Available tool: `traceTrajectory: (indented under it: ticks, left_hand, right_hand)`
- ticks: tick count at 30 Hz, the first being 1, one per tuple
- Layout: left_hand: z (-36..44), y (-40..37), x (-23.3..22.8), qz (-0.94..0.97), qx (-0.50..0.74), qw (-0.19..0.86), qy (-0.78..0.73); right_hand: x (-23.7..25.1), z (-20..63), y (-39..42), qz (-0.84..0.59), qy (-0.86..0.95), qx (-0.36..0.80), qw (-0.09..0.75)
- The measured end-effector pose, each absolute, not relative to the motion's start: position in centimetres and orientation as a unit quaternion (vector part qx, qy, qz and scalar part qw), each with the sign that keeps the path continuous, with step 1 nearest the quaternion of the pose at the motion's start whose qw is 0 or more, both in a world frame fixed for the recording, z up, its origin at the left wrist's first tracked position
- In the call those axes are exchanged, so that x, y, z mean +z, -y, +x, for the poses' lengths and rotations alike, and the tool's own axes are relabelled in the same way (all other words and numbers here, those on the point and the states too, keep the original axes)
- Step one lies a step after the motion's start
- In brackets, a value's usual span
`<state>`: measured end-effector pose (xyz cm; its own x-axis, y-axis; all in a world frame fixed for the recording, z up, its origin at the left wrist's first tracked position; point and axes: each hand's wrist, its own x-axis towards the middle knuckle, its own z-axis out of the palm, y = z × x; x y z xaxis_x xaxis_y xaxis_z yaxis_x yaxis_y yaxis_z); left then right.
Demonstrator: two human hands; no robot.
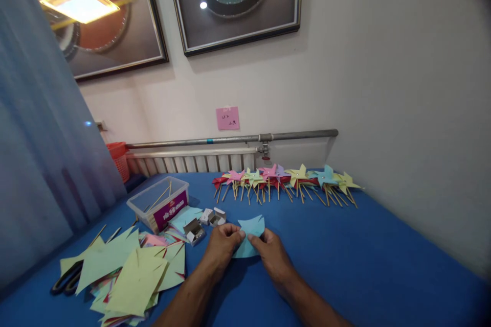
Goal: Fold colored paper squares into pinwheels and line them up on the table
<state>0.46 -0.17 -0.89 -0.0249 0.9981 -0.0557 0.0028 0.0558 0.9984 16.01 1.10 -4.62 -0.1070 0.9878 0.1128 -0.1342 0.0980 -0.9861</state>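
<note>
A light blue paper square [251,225] with slits at its corners is held up over the table, between both hands. My left hand [227,240] pinches its left edge, thumb on the near face. From the right side my right hand [271,250] grips the same sheet, its thumb close to the other thumb near the middle. The fingers behind the paper are hidden. Just beyond my left hand stand small open cardboard boxes [194,231]; the nearer one has small shiny pieces in it.
Finished paper pinwheels [268,172] on sticks lie in a row at the table's back. Stacked cut paper sheets [134,281] spread at the left, over black-handled scissors [67,278]. A clear plastic box [148,199] holds sticks. The blue table [345,260] meets a wall on the right.
</note>
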Motion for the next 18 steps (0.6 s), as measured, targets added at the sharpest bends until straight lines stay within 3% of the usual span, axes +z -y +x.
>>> traceTrajectory:
  ticks: [9, 18]
  left_hand:
    - [0.0, 0.4, -0.4, 0.407, 0.550, 0.567, -0.459]
    - [-1.7, 0.4, 0.4, 0.632, 0.507, 0.332, -0.484]
  right_hand:
    - [-3.7, 15.6, -0.1, -0.339, 0.531, 0.592, 0.502]
    - [-2.5, 15.8, 0.7, -0.351, 0.600, 0.582, 0.423]
